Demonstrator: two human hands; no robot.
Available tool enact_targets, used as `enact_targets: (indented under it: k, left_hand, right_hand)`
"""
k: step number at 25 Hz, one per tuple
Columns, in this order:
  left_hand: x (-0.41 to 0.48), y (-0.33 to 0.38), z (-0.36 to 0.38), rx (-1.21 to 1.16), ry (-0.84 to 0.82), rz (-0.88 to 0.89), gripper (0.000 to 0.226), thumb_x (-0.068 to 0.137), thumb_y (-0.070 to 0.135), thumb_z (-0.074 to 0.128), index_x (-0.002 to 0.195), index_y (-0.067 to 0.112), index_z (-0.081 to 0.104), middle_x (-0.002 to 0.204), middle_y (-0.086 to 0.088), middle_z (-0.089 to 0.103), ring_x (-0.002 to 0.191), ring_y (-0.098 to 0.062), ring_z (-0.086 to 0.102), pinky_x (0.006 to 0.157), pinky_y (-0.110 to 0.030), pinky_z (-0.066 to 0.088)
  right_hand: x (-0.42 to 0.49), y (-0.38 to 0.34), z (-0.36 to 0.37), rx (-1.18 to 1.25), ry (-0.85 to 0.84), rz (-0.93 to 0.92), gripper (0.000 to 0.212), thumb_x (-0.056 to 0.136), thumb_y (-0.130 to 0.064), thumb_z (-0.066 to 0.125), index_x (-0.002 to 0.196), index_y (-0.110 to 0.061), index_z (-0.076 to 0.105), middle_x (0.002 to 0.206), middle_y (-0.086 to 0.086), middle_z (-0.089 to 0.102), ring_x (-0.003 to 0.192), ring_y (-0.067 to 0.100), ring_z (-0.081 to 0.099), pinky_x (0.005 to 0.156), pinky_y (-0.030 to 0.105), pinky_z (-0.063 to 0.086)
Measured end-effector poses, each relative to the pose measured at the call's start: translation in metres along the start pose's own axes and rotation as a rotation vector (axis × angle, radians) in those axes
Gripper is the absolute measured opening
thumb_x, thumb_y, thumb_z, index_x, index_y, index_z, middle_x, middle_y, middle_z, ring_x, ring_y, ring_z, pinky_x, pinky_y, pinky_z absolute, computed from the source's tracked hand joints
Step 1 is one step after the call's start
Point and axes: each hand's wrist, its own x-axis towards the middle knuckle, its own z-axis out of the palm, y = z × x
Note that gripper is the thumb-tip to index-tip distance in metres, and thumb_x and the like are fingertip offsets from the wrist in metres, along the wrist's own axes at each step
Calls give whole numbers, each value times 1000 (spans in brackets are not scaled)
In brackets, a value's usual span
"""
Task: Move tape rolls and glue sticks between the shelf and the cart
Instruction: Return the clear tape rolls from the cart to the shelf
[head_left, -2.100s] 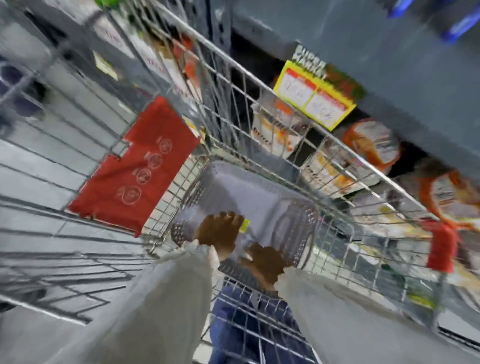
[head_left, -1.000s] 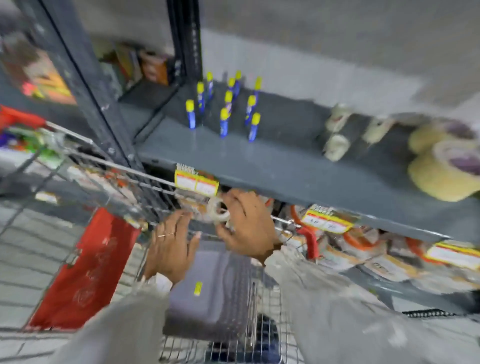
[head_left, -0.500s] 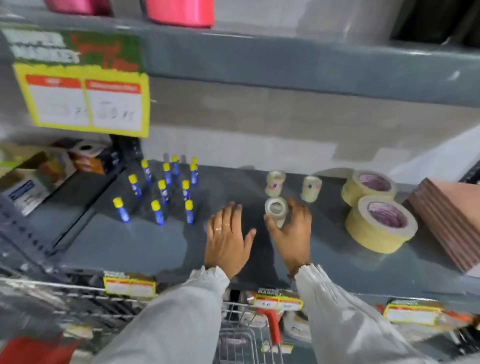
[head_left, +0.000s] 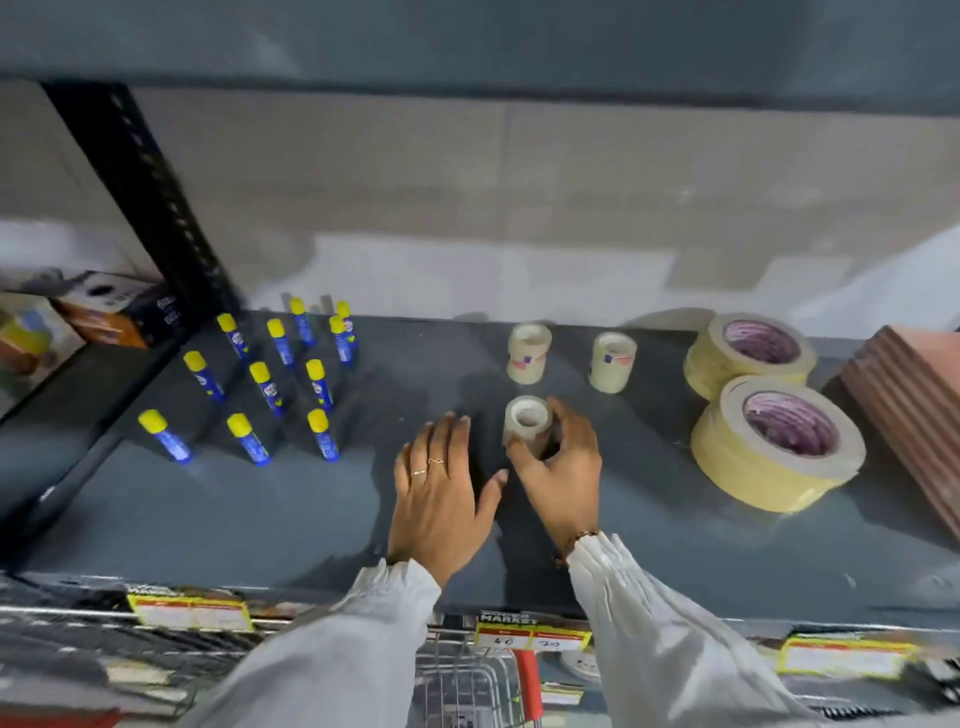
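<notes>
**Inspector:** Tape rolls first, then. Where do they stand?

**Operator:** I log the shelf (head_left: 218, 519) as the largest item, with the cart (head_left: 467, 680) below its near edge. Two wide masking rolls (head_left: 774, 441) sit right; two small rolls (head_left: 529, 353) far centre; glue sticks (head_left: 270, 384) upright at left.

**Inspector:** Step in hand?

**Operator:** I judge placement: the small tape roll (head_left: 527, 418) is at the shelf surface, near centre. Next calls for release and a return to the cart.

**Inspector:** Grip?

**Operator:** Right hand (head_left: 563, 478) pinches that roll between thumb and curled fingers. Left hand (head_left: 436, 493) is spread flat, holding nothing, just beside it.
</notes>
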Motion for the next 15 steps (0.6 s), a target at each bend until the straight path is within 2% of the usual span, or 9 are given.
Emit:
enact_targets:
  k: [1,3,7,10,12,13,15]
  left_hand:
    - [0,0,0,0,5,-1,67,85,52,36,130,6,48,132,-15,57,120,-34,54,97,-51,47]
    - [0,-1,1,-1,26,-9,67,85,53,36,131,6,46,133,-14,55,122,-34,52,98,-50,46]
    - [-1,0,0,-40,30,-13,65,86,52,38,131,6,46,134,-15,54,124,-34,50,100,-51,43]
    - [-1,1,-2,-104,11,-7,59,89,43,51,133,5,44,138,-16,51,129,-35,45,104,-51,38]
    - [-1,0,-4,-206,-7,-23,55,93,35,50,138,6,39,145,-14,43,135,-32,36,111,-45,29]
    - [1,-1,-4,-318,-42,-59,54,95,35,45,141,8,34,150,-11,36,140,-28,29,114,-38,22]
    - [9,6,-9,-714,-222,-213,62,95,51,27,148,20,20,157,2,21,145,-15,14,114,-27,6]
  right_hand:
    - [0,2,1,-9,3,19,55,70,-10,78,120,-6,56,106,11,61,100,33,57,86,48,51]
    - [1,0,0,2,22,25,57,69,-9,79,120,-3,55,108,13,61,100,34,58,85,52,51]
    - [0,-3,-1,1,20,54,55,70,-10,78,119,-4,56,110,13,61,101,34,60,86,53,52]
    - [1,-2,0,-4,-17,61,54,72,-14,77,121,-6,55,116,12,61,107,33,58,90,52,50]
    - [1,-1,0,48,-41,131,59,79,-19,73,131,-8,48,129,9,56,118,29,54,100,46,47]
    - [2,-2,-3,137,-54,200,59,84,-22,69,136,-10,43,138,7,51,125,23,51,104,39,45]
    - [2,-3,-7,379,-75,330,53,94,-25,56,142,-13,37,148,1,42,126,3,49,103,19,40]
